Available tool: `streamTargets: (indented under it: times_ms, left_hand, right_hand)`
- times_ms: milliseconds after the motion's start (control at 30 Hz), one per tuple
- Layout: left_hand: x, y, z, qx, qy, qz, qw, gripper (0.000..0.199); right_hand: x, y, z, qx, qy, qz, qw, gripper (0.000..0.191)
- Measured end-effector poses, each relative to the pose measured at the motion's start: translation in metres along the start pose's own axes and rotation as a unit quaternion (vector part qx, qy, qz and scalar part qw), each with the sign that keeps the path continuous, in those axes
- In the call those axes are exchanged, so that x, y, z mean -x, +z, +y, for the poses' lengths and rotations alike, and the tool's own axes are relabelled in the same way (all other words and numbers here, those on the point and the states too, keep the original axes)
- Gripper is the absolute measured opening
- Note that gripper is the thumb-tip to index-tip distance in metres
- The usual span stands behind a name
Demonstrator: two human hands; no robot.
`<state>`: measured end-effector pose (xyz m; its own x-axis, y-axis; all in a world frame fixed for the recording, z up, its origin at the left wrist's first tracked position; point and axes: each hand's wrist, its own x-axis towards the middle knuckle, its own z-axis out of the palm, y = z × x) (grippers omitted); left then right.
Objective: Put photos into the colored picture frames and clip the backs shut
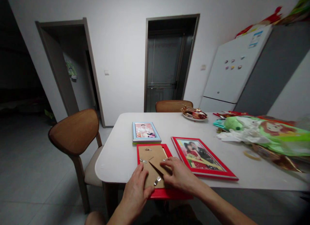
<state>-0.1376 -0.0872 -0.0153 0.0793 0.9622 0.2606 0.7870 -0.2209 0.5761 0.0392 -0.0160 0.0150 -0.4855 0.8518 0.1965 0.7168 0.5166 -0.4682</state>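
Observation:
A red frame (167, 194) lies face down at the table's front edge, its brown backing board (150, 181) and metal clips showing. On the board's lower left rests my left hand (136, 188), its fingers apart and nothing gripped. My right hand (180, 175) pinches the brown stand flap (158, 164), which is tilted up from the board. Just right of it lies a second red frame (193, 172), picture side up. Behind the first frame is a light blue frame (146, 141) with a picture facing up.
The white table (113, 154) carries a plate of wrapped items (195, 117) at the back, a tape roll (252, 155) and a pile of green and white bags (273, 134) at the right. A wooden chair (75, 133) stands left, another (173, 106) behind.

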Motion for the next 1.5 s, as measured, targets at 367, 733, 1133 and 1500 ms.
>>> streamTargets:
  times_ms: [367,733,1133,1500]
  left_hand:
    - [-0.002,-0.002,0.007,-0.055,-0.001,-0.063,0.997,0.039]
    - [0.002,0.000,0.006,-0.058,0.032,-0.085,0.994,0.041]
    - [0.003,0.002,0.006,-0.081,0.039,-0.073,0.993,0.035]
    - [0.006,-0.001,0.015,-0.080,-0.003,-0.079,0.994,0.033]
  right_hand:
    - [0.000,-0.005,0.007,0.024,0.013,-0.034,0.999,0.033]
    - [0.002,0.019,0.011,0.089,-0.032,-0.010,0.995,0.030]
    - [-0.026,0.023,0.032,0.183,-0.021,0.037,0.982,0.026]
    - [-0.026,0.027,0.035,0.157,-0.047,0.041,0.986,0.027]
